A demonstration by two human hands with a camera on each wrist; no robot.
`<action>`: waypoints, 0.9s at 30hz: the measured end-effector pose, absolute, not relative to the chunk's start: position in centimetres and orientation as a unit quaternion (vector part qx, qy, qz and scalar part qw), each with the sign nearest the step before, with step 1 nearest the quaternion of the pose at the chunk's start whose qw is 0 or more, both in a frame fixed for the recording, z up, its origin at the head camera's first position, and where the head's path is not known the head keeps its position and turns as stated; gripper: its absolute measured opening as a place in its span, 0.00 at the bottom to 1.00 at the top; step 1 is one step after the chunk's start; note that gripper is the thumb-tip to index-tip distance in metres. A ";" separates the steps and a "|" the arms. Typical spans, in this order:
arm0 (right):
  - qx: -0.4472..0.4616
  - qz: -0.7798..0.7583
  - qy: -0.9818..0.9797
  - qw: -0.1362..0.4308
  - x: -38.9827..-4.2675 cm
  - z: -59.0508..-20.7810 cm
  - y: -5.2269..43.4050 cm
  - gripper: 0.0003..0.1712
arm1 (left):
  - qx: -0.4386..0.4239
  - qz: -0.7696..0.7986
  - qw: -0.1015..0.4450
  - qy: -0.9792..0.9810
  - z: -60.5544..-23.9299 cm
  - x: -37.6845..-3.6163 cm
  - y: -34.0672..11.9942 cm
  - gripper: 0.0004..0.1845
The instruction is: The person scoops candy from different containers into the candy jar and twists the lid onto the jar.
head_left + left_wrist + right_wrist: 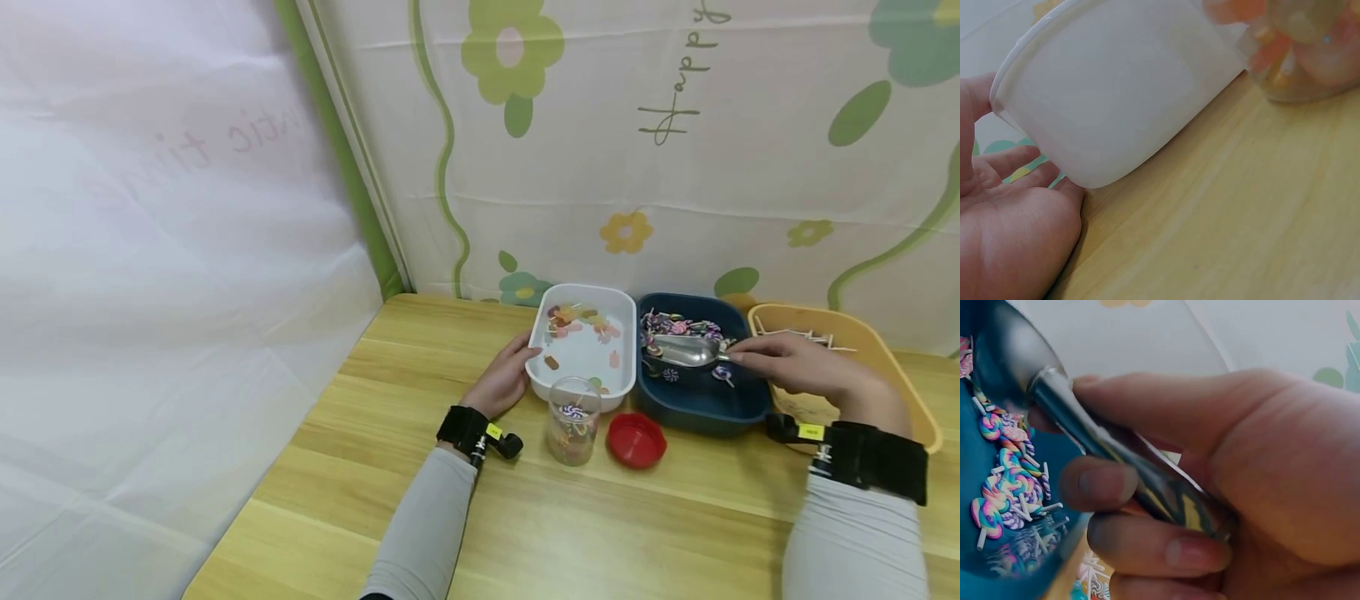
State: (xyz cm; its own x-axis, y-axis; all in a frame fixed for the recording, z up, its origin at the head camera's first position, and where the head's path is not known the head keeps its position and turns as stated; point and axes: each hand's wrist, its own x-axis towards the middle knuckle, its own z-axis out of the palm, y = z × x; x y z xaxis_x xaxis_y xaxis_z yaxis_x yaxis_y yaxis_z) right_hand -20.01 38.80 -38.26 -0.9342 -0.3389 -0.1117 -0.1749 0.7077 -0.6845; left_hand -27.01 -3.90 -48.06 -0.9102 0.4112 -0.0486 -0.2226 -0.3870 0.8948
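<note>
Metal scoop (684, 352) lies low in the dark blue tub (701, 408), bowl pointing left among the swirl-lollipop charms (678, 327). Right hand (798, 367) is wrapped round its handle: thumb along the top, fingers (1107, 482) curled beneath, a firm hold as the right wrist view shows. Whether the bowl carries any charms I cannot tell from the head view.

Left hand (504, 377) rests with fairly straight fingers against the near-left corner of the white tub (542, 379); it steadies the wall and grips nothing (the left wrist view shows palm and fingers beside the tub's corner, not round it).

Around these: a clear plastic jar (573, 421) holding a few charms stands just in front of the white tub, its red lid (636, 439) beside it on the wooden table (375, 467). A tan tub (911, 392) with white sticks sits at far right, behind the right forearm.

Risks, as I judge them:
- The jar mouth is narrow next to the scoop bowl; a tilted pour could scatter charms onto the table.
- The jar is light, upright and unheld. A knock from the scoop or wrist could tip it.
- A heaped scoop lifted over the blue tub's rim may shed pieces into the white tub, mixing the two kinds.
- The right forearm passes close to the tan tub and could nudge it.
</note>
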 end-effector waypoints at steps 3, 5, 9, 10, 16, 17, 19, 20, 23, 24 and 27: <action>-0.140 -0.367 0.914 0.103 -19.7 -38.3 39.4 0.20 | 0.087 0.829 0.191 0.519 -48.2 -27.0 -4.0 0.30; -0.132 -0.370 0.915 0.094 -19.4 -38.3 39.7 0.19 | 0.086 0.829 0.190 0.519 -48.2 -26.9 -4.0 0.30; -0.130 -0.381 0.911 0.085 -19.0 -38.1 40.1 0.17 | 0.086 0.828 0.189 0.520 -48.2 -26.8 -4.0 0.30; -0.134 -0.386 0.909 0.083 -18.9 -38.0 40.1 0.17 | 0.086 0.829 0.189 0.520 -48.2 -26.8 -4.0 0.30; -0.188 -0.415 0.889 0.045 -18.3 -36.4 39.0 0.16 | 0.089 0.827 0.190 0.522 -48.0 -26.8 -4.0 0.30; -0.199 -0.418 0.886 0.034 -18.1 -36.0 38.7 0.15 | 0.088 0.826 0.190 0.523 -48.0 -26.8 -4.0 0.31; -0.218 -0.423 0.880 0.015 -17.7 -35.2 38.1 0.14 | 0.088 0.826 0.191 0.524 -48.0 -26.8 -4.0 0.31; -0.228 -0.423 0.877 0.008 -17.5 -34.8 37.8 0.14 | 0.088 0.825 0.191 0.524 -47.9 -26.8 -4.0 0.31; -0.249 -0.422 0.872 -0.002 -16.8 -33.7 36.9 0.15 | 0.093 0.826 0.191 0.521 -47.9 -26.8 -4.0 0.30; -0.255 -0.420 0.871 -0.002 -16.5 -33.4 36.7 0.16 | 0.097 0.827 0.192 0.520 -47.9 -26.8 -4.0 0.30; -0.258 -0.399 0.880 -0.010 -15.9 -32.6 36.0 0.17 | 0.107 0.828 0.192 0.516 -48.0 -26.8 -4.0 0.30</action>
State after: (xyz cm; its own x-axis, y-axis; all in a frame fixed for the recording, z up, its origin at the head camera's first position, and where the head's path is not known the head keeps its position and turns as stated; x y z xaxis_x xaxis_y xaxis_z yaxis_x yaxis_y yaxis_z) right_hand -15.89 35.97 -32.59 -0.8669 -0.4456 0.2235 -0.4618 0.5486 -0.6970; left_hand -26.79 -3.97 -47.97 -0.9037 0.4276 -0.0210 -0.2071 -0.3936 0.8957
